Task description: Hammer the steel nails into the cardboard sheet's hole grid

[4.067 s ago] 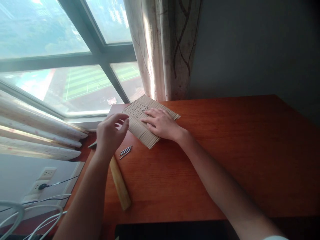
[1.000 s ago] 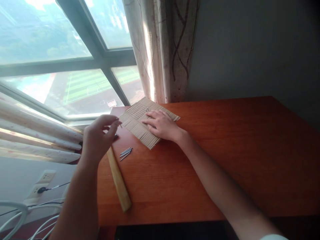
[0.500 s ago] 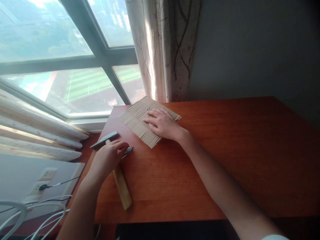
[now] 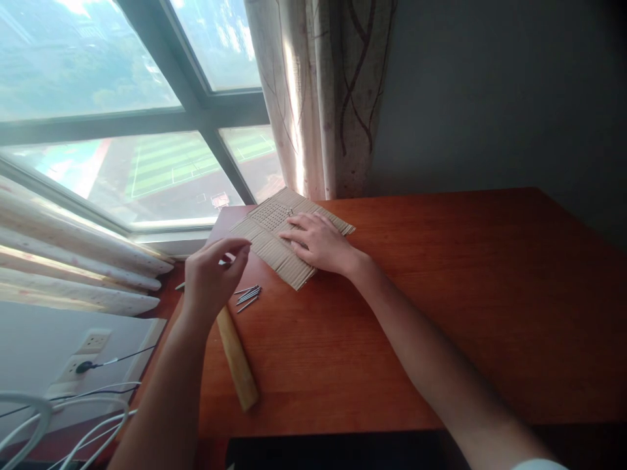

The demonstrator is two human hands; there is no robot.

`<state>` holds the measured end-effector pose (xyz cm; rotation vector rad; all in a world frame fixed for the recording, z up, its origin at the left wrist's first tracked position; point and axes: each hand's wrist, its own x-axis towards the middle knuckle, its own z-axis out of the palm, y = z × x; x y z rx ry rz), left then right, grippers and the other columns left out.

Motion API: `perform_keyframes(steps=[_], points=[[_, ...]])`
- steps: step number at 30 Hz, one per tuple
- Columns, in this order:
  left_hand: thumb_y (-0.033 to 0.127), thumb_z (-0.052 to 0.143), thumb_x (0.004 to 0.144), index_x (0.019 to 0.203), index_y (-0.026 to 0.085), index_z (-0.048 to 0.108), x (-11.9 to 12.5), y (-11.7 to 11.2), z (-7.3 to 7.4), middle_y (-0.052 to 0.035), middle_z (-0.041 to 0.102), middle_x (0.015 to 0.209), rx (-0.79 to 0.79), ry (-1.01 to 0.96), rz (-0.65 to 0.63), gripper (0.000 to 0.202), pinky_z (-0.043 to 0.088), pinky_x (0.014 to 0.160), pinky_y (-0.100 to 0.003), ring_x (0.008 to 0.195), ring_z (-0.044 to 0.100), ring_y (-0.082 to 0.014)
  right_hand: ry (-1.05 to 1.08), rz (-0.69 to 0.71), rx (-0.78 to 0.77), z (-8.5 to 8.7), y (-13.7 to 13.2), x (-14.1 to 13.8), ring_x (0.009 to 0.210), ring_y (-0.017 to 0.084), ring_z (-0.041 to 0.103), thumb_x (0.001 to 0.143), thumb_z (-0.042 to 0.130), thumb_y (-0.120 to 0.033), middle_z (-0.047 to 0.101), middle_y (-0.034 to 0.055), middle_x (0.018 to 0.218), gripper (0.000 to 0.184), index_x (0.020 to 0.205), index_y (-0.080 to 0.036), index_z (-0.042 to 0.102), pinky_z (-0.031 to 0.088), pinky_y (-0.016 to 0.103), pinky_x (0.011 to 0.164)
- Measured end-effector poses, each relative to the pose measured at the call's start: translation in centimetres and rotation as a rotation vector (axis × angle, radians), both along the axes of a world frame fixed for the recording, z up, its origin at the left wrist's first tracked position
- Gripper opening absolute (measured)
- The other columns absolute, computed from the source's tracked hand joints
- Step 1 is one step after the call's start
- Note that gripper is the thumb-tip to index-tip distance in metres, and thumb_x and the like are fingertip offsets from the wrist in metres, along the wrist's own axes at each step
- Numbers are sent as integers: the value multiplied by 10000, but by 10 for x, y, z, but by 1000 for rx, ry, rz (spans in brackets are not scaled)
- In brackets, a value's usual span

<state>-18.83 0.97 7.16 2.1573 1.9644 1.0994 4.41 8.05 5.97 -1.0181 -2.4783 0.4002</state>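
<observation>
My left hand (image 4: 213, 277) is raised over the head end of a hammer, its thumb and index fingertips pinched together. Whatever the pinch holds is too small or hidden to make out. The hammer's wooden handle (image 4: 238, 359) shows below the wrist, its head mostly covered by the hand. Just right of this hand, several loose metal nails (image 4: 249, 296) lie on the table. My right hand (image 4: 318, 243) rests flat with fingers spread on a piece of corrugated cardboard (image 4: 274, 251). A small nail-like piece (image 4: 290, 212) stands up by its fingertips, beside a patch of small holes (image 4: 269, 215).
The brown wooden table (image 4: 416, 313) runs off to the right. Behind it are a window (image 4: 171, 163), a patterned curtain (image 4: 313, 98) and a dark wall. White cables (image 4: 98, 424) and a wall socket (image 4: 93, 343) are at lower left.
My left hand has lifted off the nails and moved up and slightly left, uncovering them and covering the hammer head. My right hand stays on the cardboard.
</observation>
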Motion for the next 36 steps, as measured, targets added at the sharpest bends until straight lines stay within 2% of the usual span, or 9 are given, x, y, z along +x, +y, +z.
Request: perform_keyframes(steps=[7,13,16,19,23,26,28,31,36], points=[[348,596,824,920,169,762,38,65,13,-69,759,910,-110,-50,-145,263,510,681,-264,739,651,-163,-11,5,10,-1,1,0,1398,253,396,979,474,-287,517,90,1480,392,1336,-262,635,255,509,1182],[366,641,806,776,190,760,58,90,21,-71,753,850,-180,78,-128,215,499,700,-294,739,652,-193,-3,6,23,0,0,1,1377,257,408,974,485,-289,506,85,1480,378,1311,-272,654,253,506,1183],[343,621,827,767,180,735,57,101,15,-76,736,860,-111,57,-149,208,501,723,-297,764,646,-189,-2,-1,24,0,0,0,1374,261,414,976,483,-296,511,95,1471,377,1309,-268,658,255,506,1181],[324,565,873,865,166,697,52,106,17,-77,721,910,65,-122,-81,206,516,731,-286,800,654,-171,1,-3,17,-1,0,0,1381,257,414,982,475,-305,528,100,1457,377,1308,-260,659,251,510,1182],[355,534,905,959,190,641,42,86,40,-59,723,953,120,-361,-24,205,537,689,-259,788,681,-144,6,-7,9,-2,1,0,1399,244,399,979,479,-287,525,83,1471,375,1310,-269,655,248,510,1186],[372,596,862,961,192,642,30,49,46,-42,730,893,27,-321,-76,211,551,732,-273,774,686,-150,-3,-9,0,-2,1,-1,1403,245,394,977,483,-287,521,81,1479,380,1317,-268,652,250,506,1189],[395,619,838,947,196,662,19,23,37,-23,723,823,-61,-185,-18,231,538,695,-274,721,670,-152,-8,-8,-1,-2,1,-1,1407,247,391,979,480,-288,514,84,1485,384,1322,-266,650,247,507,1190],[404,600,843,923,213,679,6,-10,13,-6,717,774,-203,31,37,221,489,640,-261,666,646,-151,-7,-12,3,-3,1,-1,1411,244,387,980,482,-289,506,79,1492,384,1327,-271,646,239,505,1195],[398,544,877,853,241,672,-3,-39,-20,-13,735,817,-320,314,67,203,408,586,-277,686,646,-185,1,-13,1,-4,2,0,1409,242,388,978,491,-294,506,71,1495,380,1324,-276,647,234,502,1198]])
